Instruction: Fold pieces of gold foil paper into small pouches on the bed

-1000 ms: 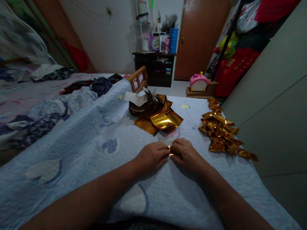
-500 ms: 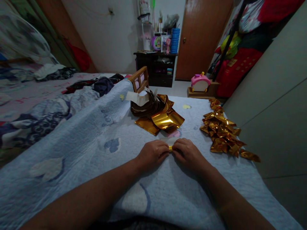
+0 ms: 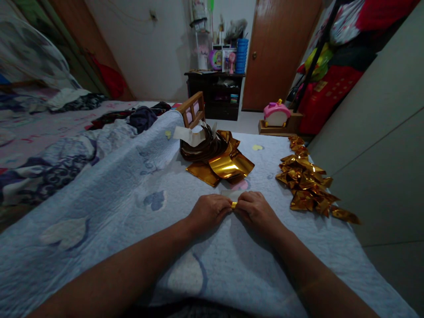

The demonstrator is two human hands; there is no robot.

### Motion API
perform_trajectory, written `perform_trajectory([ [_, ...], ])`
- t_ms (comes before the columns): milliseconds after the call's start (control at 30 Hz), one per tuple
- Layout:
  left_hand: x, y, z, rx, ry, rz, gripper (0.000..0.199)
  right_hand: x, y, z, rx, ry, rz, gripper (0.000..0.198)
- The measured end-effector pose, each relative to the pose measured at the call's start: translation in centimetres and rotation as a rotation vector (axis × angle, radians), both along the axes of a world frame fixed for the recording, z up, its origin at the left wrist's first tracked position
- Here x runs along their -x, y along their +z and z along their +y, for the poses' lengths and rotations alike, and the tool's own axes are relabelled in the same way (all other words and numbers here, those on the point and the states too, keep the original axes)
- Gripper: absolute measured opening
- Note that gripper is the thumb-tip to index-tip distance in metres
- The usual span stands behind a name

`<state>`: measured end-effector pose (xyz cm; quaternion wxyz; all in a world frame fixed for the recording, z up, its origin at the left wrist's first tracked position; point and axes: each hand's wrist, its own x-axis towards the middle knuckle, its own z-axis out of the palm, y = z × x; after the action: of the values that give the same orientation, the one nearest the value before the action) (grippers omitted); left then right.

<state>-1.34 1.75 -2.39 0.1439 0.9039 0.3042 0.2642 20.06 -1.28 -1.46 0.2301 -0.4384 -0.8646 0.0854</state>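
Observation:
Both hands meet at a sheet of gold foil paper [image 3: 234, 205] lying on the quilt, its near edge rolled or folded over so a narrow gold strip shows. The pale back of the sheet shows just beyond the fingers. My left hand [image 3: 211, 210] pinches the strip from the left, and my right hand [image 3: 255, 210] pinches it from the right. Most of the sheet is hidden under the fingers. Past the hands lies a stack of gold foil sheets [image 3: 232, 166], some loose and curled. Over to the right sits a heap of folded gold paper pieces [image 3: 304, 181].
A blue quilt [image 3: 115, 247] with heart shapes covers the surface. At its far edge stands a small wooden rail [image 3: 193, 110]. A pale cabinet [image 3: 380, 154] borders the right side. Clothes and bedding [image 3: 109, 132] lie to the left, and a pink toy [image 3: 277, 114] stands beyond.
My right hand has shifted slightly left along the gold strip, and the fingers of both hands are closer together. The stack and the folded pieces lie as before.

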Motion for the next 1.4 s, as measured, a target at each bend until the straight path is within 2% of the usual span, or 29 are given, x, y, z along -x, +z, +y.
perform_trajectory([
  [167,0.2,-0.1,0.1,0.018,-0.010,0.010,0.013,-1.2,0.5,0.1,0.024,-0.010,-0.043,0.009],
  [367,0.0,0.1,0.1,0.038,-0.019,-0.007,0.011,-3.1,0.4,0.8,0.053,-0.002,-0.090,0.013],
  [500,0.2,0.2,0.1,0.052,-0.013,-0.027,0.011,-5.0,0.9,1.2,0.101,-0.061,-0.105,0.020],
  [567,0.4,0.2,0.1,0.064,-0.009,-0.033,0.012,-5.4,1.5,1.0,0.128,-0.091,-0.057,0.015],
  [600,0.4,0.3,0.1,0.069,-0.005,-0.036,0.012,-5.3,1.8,0.9,0.131,-0.090,-0.003,0.009],
  [733,0.4,0.5,0.1,0.082,0.002,-0.040,0.011,-3.1,2.2,-0.1,0.115,-0.052,0.127,0.038],
  [767,0.3,0.6,0.1,0.081,0.002,-0.040,0.011,-2.4,2.0,-0.2,0.117,-0.037,0.121,0.039],
  [800,0.3,0.6,0.0,0.080,0.002,-0.038,0.012,-1.7,1.7,-0.3,0.125,-0.040,0.099,0.034],
  [900,0.3,0.5,0.1,0.068,0.006,-0.021,0.013,-0.5,0.5,0.0,0.108,-0.052,0.046,0.003],
  [1033,0.4,0.0,0.5,0.012,-0.011,-0.014,0.012,-0.5,-0.3,0.5,0.107,-0.021,0.038,0.011],
  [1400,1.0,0.1,1.1,-0.125,-0.048,0.068,0.019,-0.5,0.3,0.4,0.125,-0.019,0.048,0.013],
])
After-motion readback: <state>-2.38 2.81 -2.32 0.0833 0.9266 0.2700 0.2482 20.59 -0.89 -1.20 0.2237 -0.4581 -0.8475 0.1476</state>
